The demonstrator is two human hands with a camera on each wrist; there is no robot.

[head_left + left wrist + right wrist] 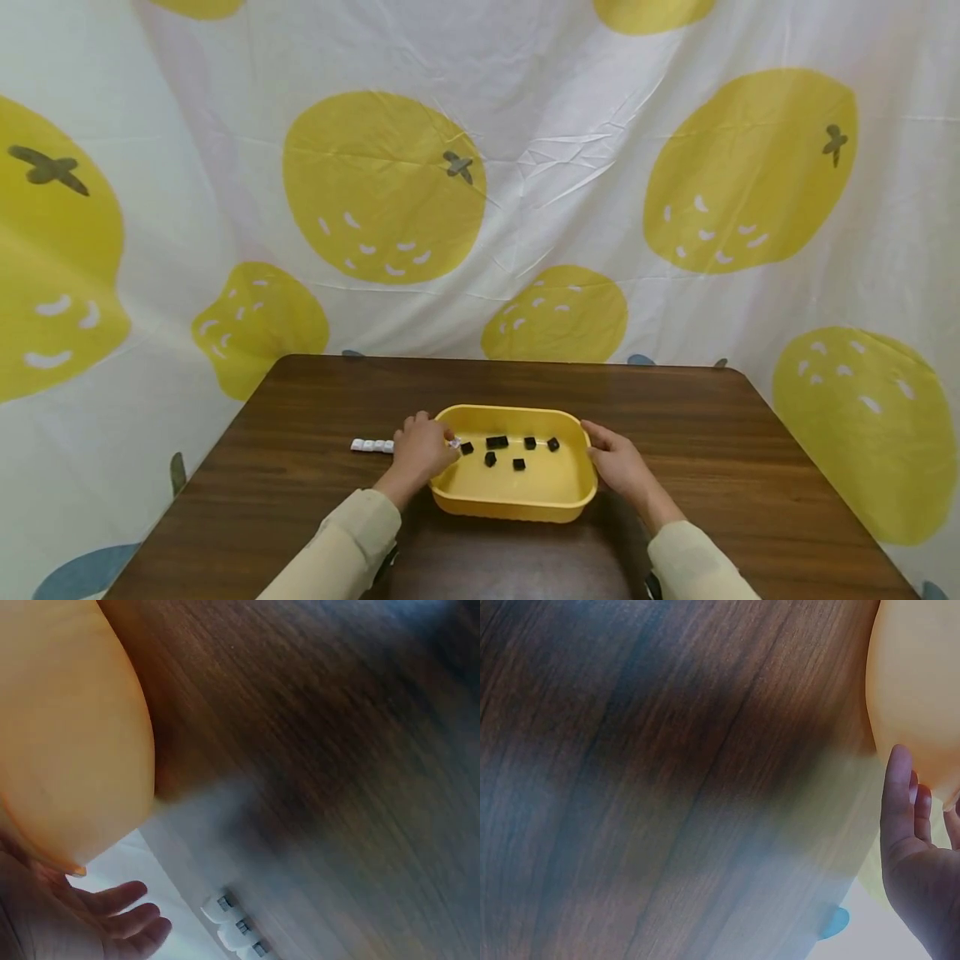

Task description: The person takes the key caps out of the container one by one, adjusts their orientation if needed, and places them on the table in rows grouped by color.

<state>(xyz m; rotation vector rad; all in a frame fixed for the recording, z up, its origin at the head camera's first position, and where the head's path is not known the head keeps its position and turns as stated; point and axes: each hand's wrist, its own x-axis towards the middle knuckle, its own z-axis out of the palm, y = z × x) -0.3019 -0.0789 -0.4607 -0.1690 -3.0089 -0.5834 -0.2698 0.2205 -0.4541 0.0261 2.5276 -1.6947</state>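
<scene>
A yellow plastic tray point(517, 504) stands on the table, with several small black keycaps point(519, 464) scattered inside it. Reaching over its left rim, my left hand point(422, 454) has thumb and index finger by a small white keycap point(454, 443), which it seems to pinch. Its other fingers point(127, 922) stay outside the wall, loosely bent; the tray hides the thumb and index in the left wrist view. My right hand point(621, 462) grips the right rim, thumb over the edge and fingers along the outer wall point(915, 697).
A short row of white keycaps point(371, 446) lies on the table left of the tray, partly behind my left hand. The brown wooden table point(712, 433) ends at a back edge, behind which hangs a lemon-patterned cloth point(540, 217).
</scene>
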